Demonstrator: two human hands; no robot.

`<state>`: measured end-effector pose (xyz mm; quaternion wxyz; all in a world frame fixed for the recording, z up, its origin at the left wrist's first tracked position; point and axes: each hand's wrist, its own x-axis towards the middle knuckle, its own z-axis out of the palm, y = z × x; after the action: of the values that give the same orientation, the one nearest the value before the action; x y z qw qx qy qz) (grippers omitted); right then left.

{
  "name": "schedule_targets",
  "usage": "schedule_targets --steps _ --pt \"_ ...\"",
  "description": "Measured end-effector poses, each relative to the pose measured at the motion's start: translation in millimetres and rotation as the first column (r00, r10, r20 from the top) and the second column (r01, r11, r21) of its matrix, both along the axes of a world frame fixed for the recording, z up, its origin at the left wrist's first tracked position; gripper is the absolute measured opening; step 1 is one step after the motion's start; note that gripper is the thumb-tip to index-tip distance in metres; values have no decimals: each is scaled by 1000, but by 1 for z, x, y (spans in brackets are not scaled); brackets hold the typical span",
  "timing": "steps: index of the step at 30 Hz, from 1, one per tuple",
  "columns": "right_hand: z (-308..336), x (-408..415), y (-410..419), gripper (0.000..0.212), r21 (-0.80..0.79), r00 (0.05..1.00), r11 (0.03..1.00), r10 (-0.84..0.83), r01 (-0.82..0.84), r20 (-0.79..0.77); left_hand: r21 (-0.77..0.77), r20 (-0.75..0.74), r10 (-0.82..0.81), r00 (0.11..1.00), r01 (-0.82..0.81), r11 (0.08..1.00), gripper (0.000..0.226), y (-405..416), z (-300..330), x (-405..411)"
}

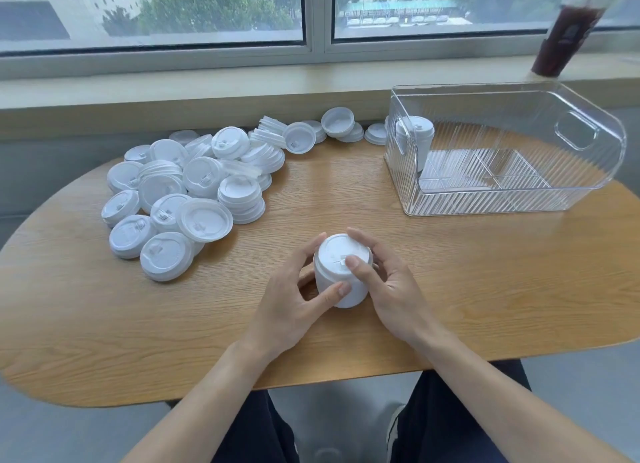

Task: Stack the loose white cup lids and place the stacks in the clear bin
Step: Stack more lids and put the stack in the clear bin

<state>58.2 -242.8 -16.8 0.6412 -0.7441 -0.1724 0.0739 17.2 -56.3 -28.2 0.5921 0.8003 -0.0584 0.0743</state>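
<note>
Rounded light-wood table (433, 289) set against a pale sill (173, 91) under a wide window (156, 12) looking onto trees and buildings. At the near middle, a short stack of white plastic cup lids (341, 272) standing on the wood, gripped from both sides: left hand (294, 299) with curled fingers round its left flank, right hand (388, 286) with thumb on the top lid. Far left, a loose heap of white lids (187, 192). Far right, a clear ribbed plastic bin (502, 185) holding one upright lid stack (415, 140). On the sill, a dark iced drink (568, 36).

bare forearms and hands (332, 289), no sleeves showing, dark trousers (450, 421) below
</note>
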Motion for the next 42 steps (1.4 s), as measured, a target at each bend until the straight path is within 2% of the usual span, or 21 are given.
schedule_targets --steps 4,10,13,15,17,19,21,23,27,30,33,36,38,42 --pt "0 -3 7 37 61 998 997 -46 49 -49 29 -10 -10 1000 10 1000 83 -2 1 0" --pt "4 -4 7 41 156 990 987 -19 41 -136 28 -26 -43 999 44 999 83 2 3 3" --pt "1 -4 6 44 109 994 993 -25 37 -108 96 -38 -81 996 84 992 92 4 0 4" --pt "-5 -7 2 59 45 996 999 0 3 -86 127 -43 -86 995 90 988 97 6 -2 4" --pt "-11 -8 -7 87 -13 994 998 57 -58 -92 136 -44 -78 996 83 987 96 8 -1 5" --pt "-13 -7 -17 112 -132 991 984 115 -122 -63 126 -55 -65 996 71 989 90 10 -2 7" --pt "-12 -4 -26 125 -253 987 955 161 -156 0 102 -73 -49 996 56 993 84 9 0 9" --pt "-8 -3 -28 122 -302 987 946 146 -120 65 101 -70 -48 996 55 993 83 5 4 12" --pt "5 -3 -32 88 -233 981 969 -38 82 189 85 -44 -145 988 149 985 95 -11 17 23" --pt "23 5 -50 90 -190 963 966 -128 175 235 42 -56 -183 982 185 982 107 -22 29 35" --pt "52 28 -75 84 -158 928 942 -243 295 282 40 -58 -131 990 133 990 87 -29 38 54" --pt "81 71 -103 75 -161 881 892 -362 422 305 160 -35 -61 998 65 985 58 -37 34 76" --pt "93 108 -121 78 -199 864 857 -412 476 290 287 -10 -41 999 43 957 47 -42 25 92" --pt "90 183 -146 82 -323 848 784 -485 530 212 562 -16 -49 999 49 825 51 -53 7 124"
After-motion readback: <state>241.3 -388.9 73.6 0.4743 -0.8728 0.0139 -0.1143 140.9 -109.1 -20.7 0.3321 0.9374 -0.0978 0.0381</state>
